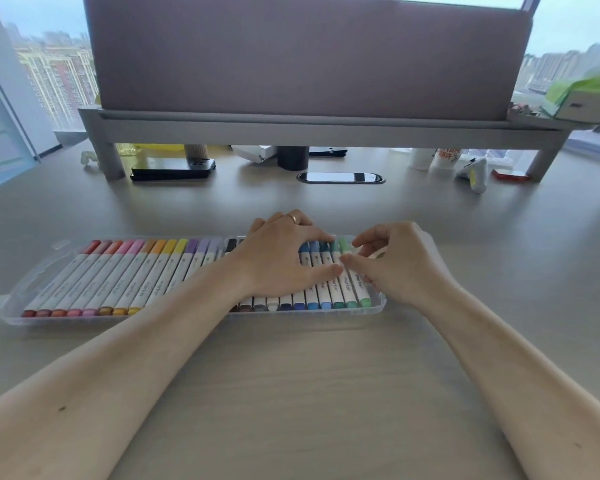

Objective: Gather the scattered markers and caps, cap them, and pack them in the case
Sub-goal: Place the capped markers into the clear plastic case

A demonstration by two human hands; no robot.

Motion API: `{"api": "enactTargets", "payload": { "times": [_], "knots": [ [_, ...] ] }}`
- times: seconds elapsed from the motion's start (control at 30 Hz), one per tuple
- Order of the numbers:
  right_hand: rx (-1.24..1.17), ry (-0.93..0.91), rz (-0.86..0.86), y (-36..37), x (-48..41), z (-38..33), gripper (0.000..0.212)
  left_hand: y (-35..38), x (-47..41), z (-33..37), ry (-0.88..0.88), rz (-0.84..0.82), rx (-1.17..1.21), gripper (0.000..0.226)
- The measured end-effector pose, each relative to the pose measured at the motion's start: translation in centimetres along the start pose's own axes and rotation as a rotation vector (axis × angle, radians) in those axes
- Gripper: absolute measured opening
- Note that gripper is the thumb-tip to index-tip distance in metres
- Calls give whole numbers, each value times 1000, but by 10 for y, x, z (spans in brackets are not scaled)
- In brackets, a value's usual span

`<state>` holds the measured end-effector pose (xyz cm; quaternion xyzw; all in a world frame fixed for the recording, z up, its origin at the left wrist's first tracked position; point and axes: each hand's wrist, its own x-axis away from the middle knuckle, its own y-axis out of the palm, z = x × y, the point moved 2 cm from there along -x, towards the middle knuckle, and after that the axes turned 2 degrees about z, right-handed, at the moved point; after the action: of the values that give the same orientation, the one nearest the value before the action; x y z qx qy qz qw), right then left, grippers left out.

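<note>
A clear plastic case (84,321) lies across the desk, filled with a row of white-barrelled markers (146,278) whose caps run from red and orange through purple to blue and green. My left hand (281,258) lies flat on the markers right of the middle, fingers spread and pressing on them. My right hand (406,268) is at the case's right end. Its thumb and forefinger pinch the last marker, a light green one (359,289), near its far cap. The markers under my left hand and forearm are hidden.
A grey monitor riser (291,129) spans the desk behind the case. Under it are a dark phone (174,168), a black cup (292,157), white cups (444,161) and a small red object (510,175). A cable grommet (340,177) sits just beyond my hands.
</note>
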<state>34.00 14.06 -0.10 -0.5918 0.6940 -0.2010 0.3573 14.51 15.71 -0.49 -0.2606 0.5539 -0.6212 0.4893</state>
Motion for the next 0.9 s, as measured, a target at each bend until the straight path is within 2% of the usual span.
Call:
{"api": "enactTargets", "payload": {
  "times": [0.1, 0.2, 0.33, 0.47, 0.9],
  "knots": [
    [12, -19, -37, -2, -1, 2, 24, -1, 1, 2, -3, -3, -4, 69],
    [-53, -11, -91, -6, -5, 5, 25, -5, 4, 10, -6, 4, 10, 85],
    [-136, -15, -178, -12, -8, 10, 30, -2, 4, 25, -2, -32, 10, 95],
    [-183, 12, -261, -14, -7, 11, 34, 3, 4, 25, -11, -35, -5, 90],
    [-164, 5, -258, -14, -6, 13, 36, 4, 3, 25, -30, -54, -37, 92]
  ]
}}
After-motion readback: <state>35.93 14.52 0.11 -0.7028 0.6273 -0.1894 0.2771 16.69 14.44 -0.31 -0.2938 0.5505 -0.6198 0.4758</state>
